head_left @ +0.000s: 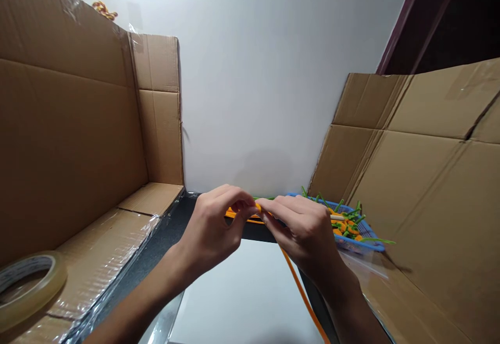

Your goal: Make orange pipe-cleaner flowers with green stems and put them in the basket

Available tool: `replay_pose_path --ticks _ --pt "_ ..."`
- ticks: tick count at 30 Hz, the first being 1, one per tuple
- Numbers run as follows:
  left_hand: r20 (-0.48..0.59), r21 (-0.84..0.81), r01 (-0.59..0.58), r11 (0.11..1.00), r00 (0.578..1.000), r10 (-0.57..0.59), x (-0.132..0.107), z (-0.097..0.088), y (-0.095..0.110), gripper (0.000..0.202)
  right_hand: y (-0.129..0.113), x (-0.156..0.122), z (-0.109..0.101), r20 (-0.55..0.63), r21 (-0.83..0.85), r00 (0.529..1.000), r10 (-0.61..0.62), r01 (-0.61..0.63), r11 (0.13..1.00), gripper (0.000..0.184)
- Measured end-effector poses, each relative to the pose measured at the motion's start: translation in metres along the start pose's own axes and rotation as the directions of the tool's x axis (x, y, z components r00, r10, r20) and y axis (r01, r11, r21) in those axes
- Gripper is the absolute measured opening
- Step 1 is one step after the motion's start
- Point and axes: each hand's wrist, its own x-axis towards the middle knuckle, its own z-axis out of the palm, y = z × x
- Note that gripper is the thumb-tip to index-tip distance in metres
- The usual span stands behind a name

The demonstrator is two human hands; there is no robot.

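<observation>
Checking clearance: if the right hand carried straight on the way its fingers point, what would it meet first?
The right hand points left, so first comes the orange pipe cleaner at its fingertips, then the left hand. The hands look already in contact, though depth is hard to judge from this view.

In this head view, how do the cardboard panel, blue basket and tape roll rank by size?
Cardboard panel, largest. Blue basket and tape roll look alike; the roll's nearness to the camera makes ranking them unsure.

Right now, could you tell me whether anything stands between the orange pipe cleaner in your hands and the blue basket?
Nothing visible does, apart from the right hand pinching the orange pipe cleaner, which overlaps the blue basket from this view.
</observation>
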Motion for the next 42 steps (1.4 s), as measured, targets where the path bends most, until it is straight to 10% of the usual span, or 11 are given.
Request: replay_pose_path --ticks 11,18,32,42 --pt "0.069 0.377 -0.217 0.9 0.976 0.206 -0.003 0.012 -0.002 0.025 0.001 -0.003 -0.003 -0.018 -0.037 0.999 -0.035 0.034 0.999 0.024" --pt "0.251 0.056 0.132 0.99 0.958 -0.141 0.003 0.003 0.001 0.04 0.001 0.001 0.0 -0.002 -0.173 0.988 -0.155 0.152 0.973 0.033" --pt "0.519 -0.098 0.638 0.764 0.687 -0.508 0.003 0.005 -0.014 0.045 0.006 -0.001 0.018 0.074 -0.156 0.984 -0.165 0.175 0.972 0.034" --pt "0.16 0.437 0.067 0.897 0.976 -0.151 0.0 0.011 -0.022 0.04 0.023 0.001 0.025 0.41 0.334 0.865 0.289 -0.437 0.835 0.042"
